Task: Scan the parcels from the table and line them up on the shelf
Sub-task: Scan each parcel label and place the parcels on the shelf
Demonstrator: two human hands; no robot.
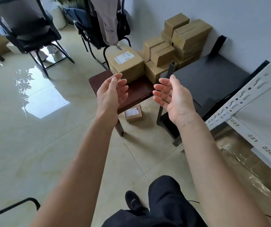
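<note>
Both hands, left hand and right hand, reach empty with fingers apart toward the labelled parcel on the brown table; gripping its 2 sides seems next.

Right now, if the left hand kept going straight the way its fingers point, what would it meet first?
Probably the large labelled parcel on the brown table; the left hand is open, though depth is uncertain.

Both bare forearms reach forward from the near edge, roughly parallel. The left hand and right hand hang in the air with palms turned toward each other, fingers relaxed and slightly spread, holding nothing, a gap between them
</note>
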